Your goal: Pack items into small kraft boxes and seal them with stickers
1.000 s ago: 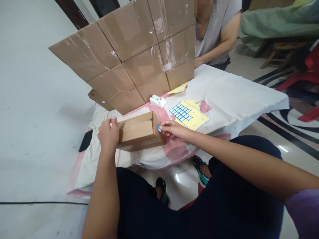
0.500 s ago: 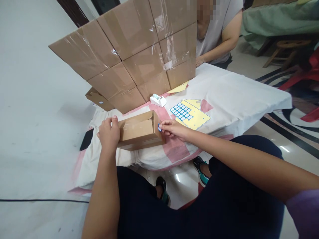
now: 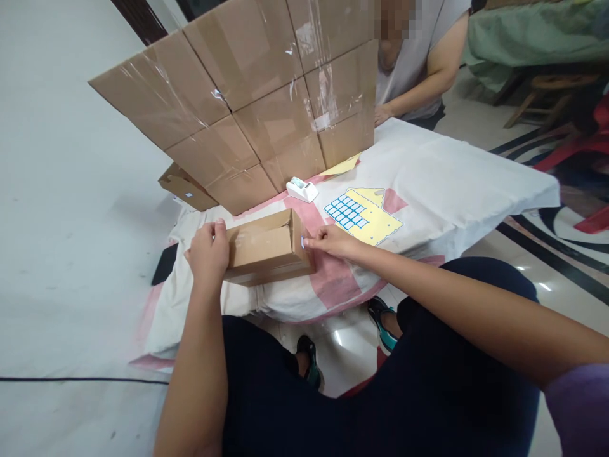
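Note:
A small brown cardboard box (image 3: 266,251) lies on the cloth-covered table (image 3: 451,171) in front of me. My left hand (image 3: 208,252) grips its left end, fingers curled over the edge. At the box's right end, my right hand (image 3: 328,242) presses a small blue-edged sticker (image 3: 302,242) against the side with pinched fingertips. A yellow sheet with several more blue stickers (image 3: 364,218) lies just to the right of that hand.
A wall of taped cardboard boxes (image 3: 257,95) stands at the back of the table. A white tape dispenser (image 3: 301,188) sits before it. Another person in a grey shirt (image 3: 419,57) sits across the table, one hand resting on its edge. My legs are below.
My right fingertips have pushed the sticker flatter against the box's right end. The left hand stays on the box.

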Demonstrator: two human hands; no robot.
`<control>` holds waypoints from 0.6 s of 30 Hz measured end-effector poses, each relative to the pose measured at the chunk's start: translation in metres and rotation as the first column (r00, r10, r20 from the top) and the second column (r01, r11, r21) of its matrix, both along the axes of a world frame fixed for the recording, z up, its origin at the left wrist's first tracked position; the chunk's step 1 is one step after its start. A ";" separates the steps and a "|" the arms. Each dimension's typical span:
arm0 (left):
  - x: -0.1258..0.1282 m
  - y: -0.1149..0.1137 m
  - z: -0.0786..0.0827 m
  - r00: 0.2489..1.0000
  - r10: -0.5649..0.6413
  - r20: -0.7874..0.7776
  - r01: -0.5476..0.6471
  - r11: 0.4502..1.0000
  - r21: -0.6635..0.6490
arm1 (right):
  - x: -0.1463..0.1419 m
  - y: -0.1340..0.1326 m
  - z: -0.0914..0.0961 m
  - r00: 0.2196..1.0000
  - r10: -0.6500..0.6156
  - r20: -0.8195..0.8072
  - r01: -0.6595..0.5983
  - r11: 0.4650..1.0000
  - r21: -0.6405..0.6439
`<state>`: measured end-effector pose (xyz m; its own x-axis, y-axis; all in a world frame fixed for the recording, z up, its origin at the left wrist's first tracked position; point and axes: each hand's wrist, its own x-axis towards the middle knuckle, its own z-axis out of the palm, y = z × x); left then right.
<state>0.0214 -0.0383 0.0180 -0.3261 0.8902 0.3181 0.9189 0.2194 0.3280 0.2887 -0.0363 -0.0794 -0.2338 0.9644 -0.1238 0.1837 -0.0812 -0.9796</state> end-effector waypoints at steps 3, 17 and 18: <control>-0.001 0.001 -0.001 1.000 0.004 -0.007 -0.004 1.000 0.000 | 0.005 0.007 -0.010 0.992 -0.010 0.124 -0.002 0.995 0.099; -0.004 0.002 -0.003 0.999 -0.039 0.007 0.039 0.999 -0.012 | 0.003 0.022 -0.007 0.991 0.112 0.078 -0.114 0.993 0.028; -0.003 0.002 -0.003 0.999 -0.039 0.013 0.039 0.999 -0.005 | 0.003 0.021 -0.004 0.990 0.112 0.082 -0.117 0.991 0.058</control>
